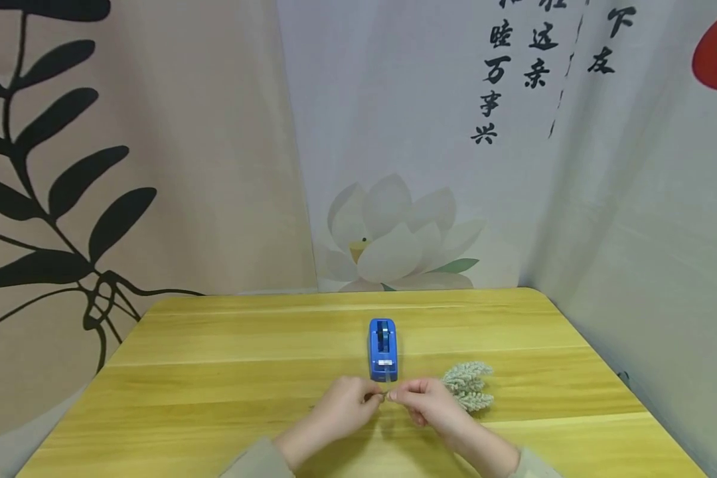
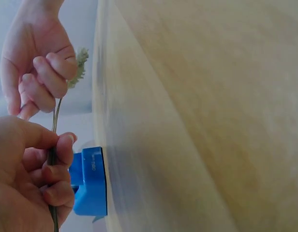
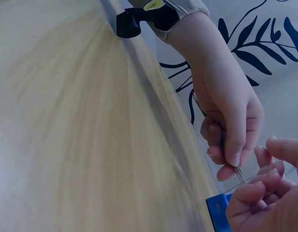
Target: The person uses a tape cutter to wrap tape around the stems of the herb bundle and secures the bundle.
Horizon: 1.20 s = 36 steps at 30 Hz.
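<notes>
My left hand [image 1: 350,403] grips thin dark stems [image 2: 54,121] between its thumb and curled fingers. They belong to a bunch of pale green, wheat-like dried flowers [image 1: 469,385], whose heads lie right of my right hand in the head view. Close beside my left fingertips is the right hand [image 1: 431,403], its fingers bent next to the stems and its thumb and forefinger tips close together. Whether those tips pinch anything thin cannot be made out. Just beyond both hands stands a blue tape dispenser [image 1: 384,348]; only part of it shows in the wrist views.
The wooden table [image 1: 233,372] spreads around the hands, with its far edge against a printed curtain [image 1: 215,166]. A pale curtain [image 1: 645,232] hangs along the right side. A black wrist strap [image 3: 161,17] sits on the left sleeve.
</notes>
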{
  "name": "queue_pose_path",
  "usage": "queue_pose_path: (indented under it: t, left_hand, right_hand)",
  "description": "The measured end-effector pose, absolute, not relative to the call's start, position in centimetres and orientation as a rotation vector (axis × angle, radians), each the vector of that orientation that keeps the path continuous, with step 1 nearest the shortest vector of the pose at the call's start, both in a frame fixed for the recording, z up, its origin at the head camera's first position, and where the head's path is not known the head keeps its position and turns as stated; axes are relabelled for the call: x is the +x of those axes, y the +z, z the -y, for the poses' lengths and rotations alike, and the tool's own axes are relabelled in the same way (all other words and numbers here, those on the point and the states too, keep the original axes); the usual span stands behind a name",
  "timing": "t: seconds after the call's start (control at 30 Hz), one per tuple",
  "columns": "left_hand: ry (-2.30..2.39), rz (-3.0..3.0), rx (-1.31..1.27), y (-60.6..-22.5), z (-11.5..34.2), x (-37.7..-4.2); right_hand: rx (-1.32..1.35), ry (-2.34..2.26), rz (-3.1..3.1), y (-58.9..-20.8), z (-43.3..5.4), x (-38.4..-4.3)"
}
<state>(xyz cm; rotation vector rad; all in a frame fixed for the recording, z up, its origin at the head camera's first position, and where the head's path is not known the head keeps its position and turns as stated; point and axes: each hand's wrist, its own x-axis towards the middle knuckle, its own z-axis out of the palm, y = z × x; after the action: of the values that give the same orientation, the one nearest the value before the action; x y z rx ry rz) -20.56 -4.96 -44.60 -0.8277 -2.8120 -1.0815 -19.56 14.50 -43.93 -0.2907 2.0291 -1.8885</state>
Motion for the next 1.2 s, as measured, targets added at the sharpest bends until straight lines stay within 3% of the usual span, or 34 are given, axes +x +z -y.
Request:
queue_pose_path:
  t: [1.2]
  left_hand:
    - [-1.276,2.758,-0.917,-44.7,5.1,-20.6]
  right_hand:
    - [-0.015,-2.045,-2.016,-46.8,-13.6,-17.7]
